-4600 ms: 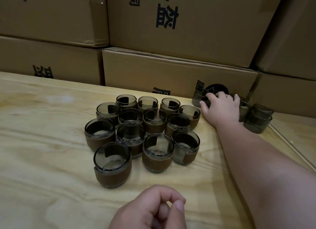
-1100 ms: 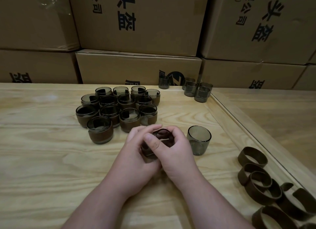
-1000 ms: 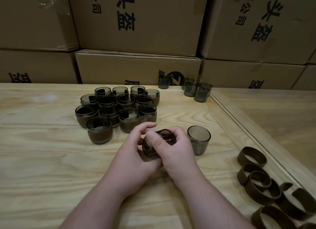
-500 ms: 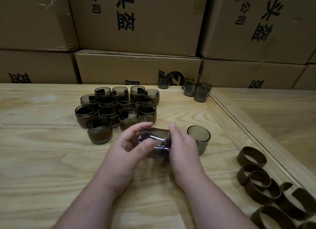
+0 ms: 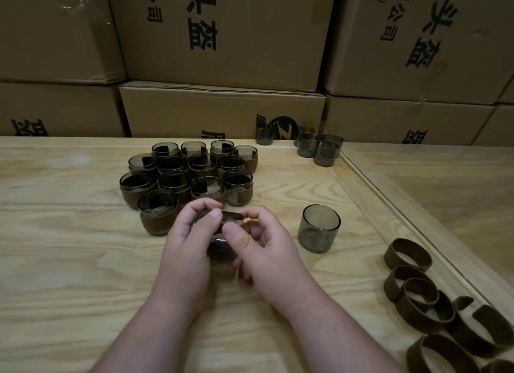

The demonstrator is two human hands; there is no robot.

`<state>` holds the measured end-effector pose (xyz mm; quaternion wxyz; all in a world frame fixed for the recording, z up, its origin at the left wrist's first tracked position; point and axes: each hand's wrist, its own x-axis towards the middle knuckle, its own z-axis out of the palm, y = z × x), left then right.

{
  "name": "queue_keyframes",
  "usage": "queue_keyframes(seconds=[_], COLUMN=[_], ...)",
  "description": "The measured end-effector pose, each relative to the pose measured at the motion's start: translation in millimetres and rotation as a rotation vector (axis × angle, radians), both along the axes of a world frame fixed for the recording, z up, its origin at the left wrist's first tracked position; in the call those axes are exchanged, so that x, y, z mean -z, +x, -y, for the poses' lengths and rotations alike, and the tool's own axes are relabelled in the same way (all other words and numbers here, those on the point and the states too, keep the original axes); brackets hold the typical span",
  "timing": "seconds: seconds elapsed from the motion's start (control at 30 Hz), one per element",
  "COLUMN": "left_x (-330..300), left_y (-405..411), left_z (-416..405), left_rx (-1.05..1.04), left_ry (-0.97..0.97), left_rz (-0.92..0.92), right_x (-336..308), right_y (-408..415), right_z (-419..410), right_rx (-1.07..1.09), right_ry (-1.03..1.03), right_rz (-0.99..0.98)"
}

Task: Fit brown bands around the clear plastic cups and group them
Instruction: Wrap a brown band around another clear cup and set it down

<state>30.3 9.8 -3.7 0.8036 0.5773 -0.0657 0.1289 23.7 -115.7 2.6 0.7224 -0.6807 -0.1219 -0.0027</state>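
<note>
From the head camera, stacked cardboard boxes [image 5: 222, 38] with dark printed characters wall off the far side of a pale wooden table [image 5: 69, 261]. A tight cluster of banded cups [image 5: 189, 175] stands left of centre, each smoky clear cup wrapped in a brown sleeve; the nearest banded cup [image 5: 158, 211] sits just left of the hands. A few bare cups [image 5: 318, 148] stand in a small group at the far edge against the boxes, with one more bare cup a little to their left. A single bare cup [image 5: 319, 228] stands upright just right of the hands, apart from them. Loose brown bands [image 5: 422, 300] lie piled near the right edge, some overlapping.

At the centre, both hands hold one cup [image 5: 222, 244] between them, just above the table and tipped on its side. The left hand [image 5: 186, 250] curls around its left side, thumb pressed on top. The right hand [image 5: 267, 258] grips from the right, thumb and forefinger pinching at a dark band [image 5: 232, 215] on the cup's far end. The hands hide most of the cup.
</note>
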Motion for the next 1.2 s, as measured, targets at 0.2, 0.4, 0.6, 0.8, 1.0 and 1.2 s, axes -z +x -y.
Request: queue_keyframes(seconds=[0.2, 0.4, 0.6, 0.8, 1.0, 1.2], left_x=[0.3, -0.2, -0.9, -2.6, -3.1, -2.6], left_y=[4.3, 12.0, 8.0, 6.9, 7.7, 7.6], left_z=[-5.2, -5.3, -1.0, -2.1, -2.1, -0.7], left_rx=[-0.049, -0.068, -0.053, -0.021, -0.098, -0.072], left_ry=[-0.018, -0.117, 0.023, -0.028, 0.002, 0.032], left_rz=[-0.088, -0.222, -0.200, -0.175, -0.116, -0.133], right_x=[4.2, 4.0, 4.0, 8.5, 8.6, 11.1], right_y=[-0.7, -1.1, 0.3, 2.0, 0.8, 1.2], right_z=[-2.7, 1.0, 0.7, 1.9, 0.8, -1.1], right_rx=[0.005, 0.107, 0.266, 0.306, 0.257, 0.343], right_ry=[-0.090, -0.530, -0.674, -0.634, -0.555, -0.430], right_rz=[0.092, 0.435, 0.618, 0.589, 0.407, 0.258])
